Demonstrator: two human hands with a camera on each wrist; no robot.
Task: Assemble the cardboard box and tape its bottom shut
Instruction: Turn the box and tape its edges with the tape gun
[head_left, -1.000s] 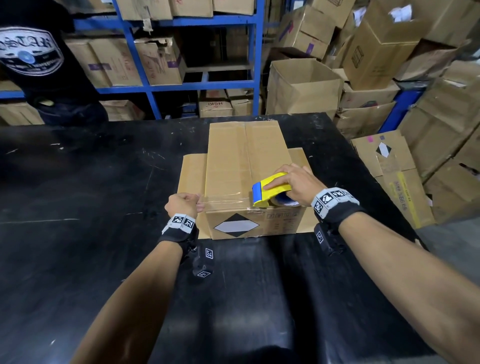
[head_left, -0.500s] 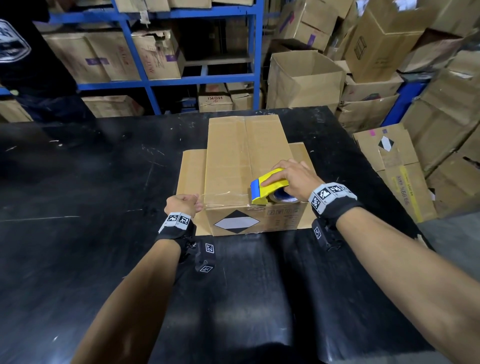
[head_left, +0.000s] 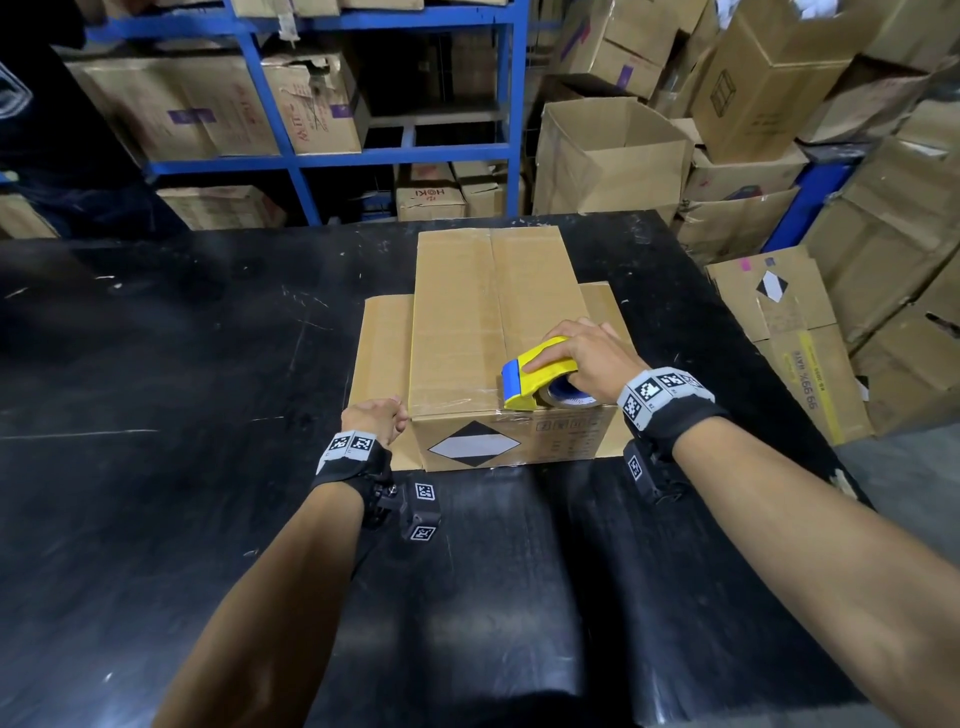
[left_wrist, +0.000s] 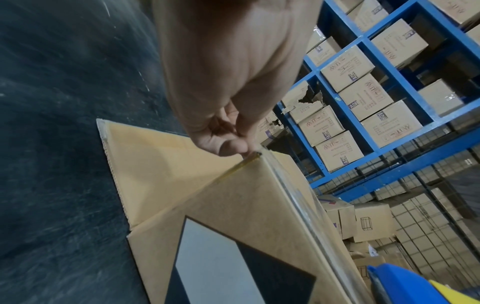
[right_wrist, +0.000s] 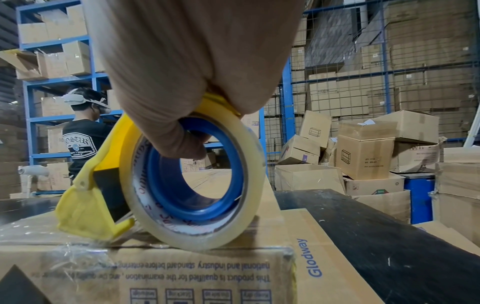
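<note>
A brown cardboard box (head_left: 493, 312) sits on the black table (head_left: 156, 467), closed flaps up, other flaps spread flat around its base. My right hand (head_left: 587, 353) grips a yellow and blue tape dispenser (head_left: 535, 376) resting on the box's near right top edge. In the right wrist view my thumb hooks through the tape roll (right_wrist: 192, 185). Clear tape runs along the near top edge to the left corner. There my left hand (head_left: 376, 415) pinches the tape end against the box corner (left_wrist: 255, 156).
A person in a black shirt (right_wrist: 83, 139) stands by blue shelving (head_left: 332, 156) at the far left. An open carton (head_left: 608, 150) stands beyond the table's far edge. Piled cartons (head_left: 779, 322) crowd the right side.
Both hands stay almost where they were. The stretched tape between them has settled onto the box's near top edge. The view has tilted slightly.
</note>
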